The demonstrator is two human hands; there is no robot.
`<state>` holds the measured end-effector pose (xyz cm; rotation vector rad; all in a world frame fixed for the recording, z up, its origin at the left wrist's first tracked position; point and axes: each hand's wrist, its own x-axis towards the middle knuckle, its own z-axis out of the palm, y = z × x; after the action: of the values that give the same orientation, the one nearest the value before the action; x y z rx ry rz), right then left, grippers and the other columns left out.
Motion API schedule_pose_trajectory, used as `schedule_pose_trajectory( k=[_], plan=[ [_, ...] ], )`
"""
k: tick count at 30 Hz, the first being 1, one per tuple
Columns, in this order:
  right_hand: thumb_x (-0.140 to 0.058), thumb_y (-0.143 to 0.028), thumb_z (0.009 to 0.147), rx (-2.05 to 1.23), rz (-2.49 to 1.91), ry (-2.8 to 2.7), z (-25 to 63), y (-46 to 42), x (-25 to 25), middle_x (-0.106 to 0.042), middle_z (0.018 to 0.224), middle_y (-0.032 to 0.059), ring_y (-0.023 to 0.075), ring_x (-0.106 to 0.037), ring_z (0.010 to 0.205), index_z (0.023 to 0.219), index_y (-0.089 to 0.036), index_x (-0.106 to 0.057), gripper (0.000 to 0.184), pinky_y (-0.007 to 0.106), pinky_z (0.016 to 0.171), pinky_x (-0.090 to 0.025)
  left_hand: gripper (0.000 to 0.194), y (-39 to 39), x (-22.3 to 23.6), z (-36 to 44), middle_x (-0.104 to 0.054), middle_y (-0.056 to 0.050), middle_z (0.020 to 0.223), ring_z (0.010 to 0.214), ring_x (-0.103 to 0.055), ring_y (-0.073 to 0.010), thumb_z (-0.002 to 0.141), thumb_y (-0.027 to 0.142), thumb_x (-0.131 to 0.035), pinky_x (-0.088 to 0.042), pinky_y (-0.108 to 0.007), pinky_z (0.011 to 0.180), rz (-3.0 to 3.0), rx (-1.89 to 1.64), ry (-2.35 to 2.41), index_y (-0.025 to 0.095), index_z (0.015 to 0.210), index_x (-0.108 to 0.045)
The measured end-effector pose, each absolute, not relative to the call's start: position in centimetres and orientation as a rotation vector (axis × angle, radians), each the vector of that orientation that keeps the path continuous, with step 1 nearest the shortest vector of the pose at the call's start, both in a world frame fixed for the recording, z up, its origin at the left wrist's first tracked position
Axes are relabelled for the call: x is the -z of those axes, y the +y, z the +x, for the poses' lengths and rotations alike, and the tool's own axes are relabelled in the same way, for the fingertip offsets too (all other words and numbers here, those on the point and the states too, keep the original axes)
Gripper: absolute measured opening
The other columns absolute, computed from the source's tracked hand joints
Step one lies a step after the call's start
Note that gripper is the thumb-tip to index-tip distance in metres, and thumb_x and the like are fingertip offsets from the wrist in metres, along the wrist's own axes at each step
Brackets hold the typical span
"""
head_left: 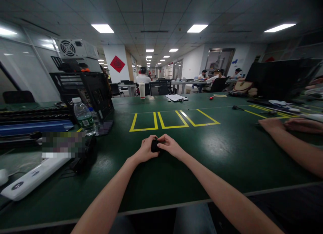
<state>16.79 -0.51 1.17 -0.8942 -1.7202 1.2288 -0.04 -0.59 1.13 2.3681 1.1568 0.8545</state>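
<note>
Between my two hands, just above or on the green table [191,166], is a small dark rounded object [154,146]; its kind does not show. My left hand [145,149] curls around it from the left, thumb along the near side and fingers on the far side. From the right, my right hand [170,146] pinches at its edge with thumb and fingertips. Part of the object is covered by my fingers. Beyond my hands, yellow tape [145,129] marks three open-topped shapes on the tabletop.
On the left stand a water bottle [84,118], a black computer case [94,92] and a white power strip [32,178]. A clipboard [176,98] and a white cup [142,90] are at the far edge. At right, a co-worker's forearm [292,146] rests on the table.
</note>
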Motion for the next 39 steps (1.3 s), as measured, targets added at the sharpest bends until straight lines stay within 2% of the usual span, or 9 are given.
schedule_pose_trajectory(
  k=[4,10,14,19,25,30,39],
  plan=[
    [-0.057,-0.032,0.069,-1.272,-0.993,-1.717,16.80,-0.23,-1.08,-0.053,0.100,0.0048,0.0178,-0.052,0.092,0.096,-0.018,-0.049,0.032,0.038,0.084,-0.041,0.055,-0.49,-1.01,-0.02,-0.044,-0.003,0.104,0.102,-0.042,-0.0243,0.060,0.019,-0.059,-0.030,-0.040,0.089,2.365,-0.861,1.166,0.023,0.109,-0.035],
    [-0.060,-0.028,0.067,-1.275,-0.884,-1.775,16.93,-0.57,-1.39,-0.053,0.097,0.0019,0.0178,-0.050,0.097,0.092,-0.020,-0.048,0.029,0.036,0.084,-0.041,0.054,-0.53,-1.06,-0.10,-0.044,-0.003,0.105,0.101,-0.042,-0.0238,0.060,0.020,-0.059,-0.030,-0.039,0.089,2.374,-0.864,1.160,0.023,0.108,-0.035],
    [-0.056,-0.030,0.070,-1.249,-0.877,-1.752,16.84,-0.64,-1.34,-0.052,0.097,0.0015,0.0168,-0.052,0.093,0.088,-0.019,-0.048,0.022,0.036,0.083,-0.042,0.055,-0.44,-0.95,-0.11,-0.044,-0.003,0.105,0.102,-0.042,-0.0241,0.061,0.021,-0.059,-0.029,-0.039,0.090,2.373,-0.860,1.154,0.023,0.110,-0.035],
    [-0.057,-0.032,0.069,-1.246,-0.962,-1.753,16.93,-0.33,-1.10,-0.051,0.100,0.0037,0.0180,-0.050,0.094,0.096,-0.019,-0.047,0.031,0.038,0.084,-0.040,0.055,-0.41,-0.98,-0.04,-0.045,-0.003,0.105,0.102,-0.042,-0.0238,0.060,0.019,-0.059,-0.027,-0.040,0.091,2.366,-0.860,1.157,0.022,0.109,-0.035],
    [-0.060,-0.026,0.067,-1.324,-0.828,-1.776,17.11,-0.38,-1.14,-0.052,0.098,0.0018,0.0171,-0.050,0.097,0.094,-0.019,-0.047,0.031,0.036,0.085,-0.040,0.053,-0.55,-1.15,-0.15,-0.045,-0.003,0.105,0.103,-0.041,-0.0245,0.060,0.020,-0.059,-0.029,-0.039,0.090,2.363,-0.851,1.153,0.023,0.108,-0.037],
    [-0.055,-0.033,0.070,-1.232,-0.875,-1.774,16.85,-0.49,-1.19,-0.052,0.095,0.0013,0.0167,-0.052,0.092,0.088,-0.020,-0.048,0.024,0.037,0.082,-0.042,0.055,-0.43,-0.96,-0.27,-0.043,-0.004,0.107,0.103,-0.040,-0.0256,0.060,0.022,-0.059,-0.031,-0.040,0.088,2.346,-0.835,1.162,0.024,0.110,-0.035],
    [-0.059,-0.031,0.068,-1.293,-0.891,-1.776,17.00,-0.24,-0.94,-0.052,0.098,0.0030,0.0177,-0.052,0.093,0.094,-0.019,-0.047,0.031,0.038,0.082,-0.041,0.055,-0.19,-0.70,-0.13,-0.045,-0.002,0.104,0.100,-0.043,-0.0232,0.059,0.020,-0.060,-0.031,-0.038,0.088,2.363,-0.866,1.153,0.023,0.108,-0.036]
  ],
)
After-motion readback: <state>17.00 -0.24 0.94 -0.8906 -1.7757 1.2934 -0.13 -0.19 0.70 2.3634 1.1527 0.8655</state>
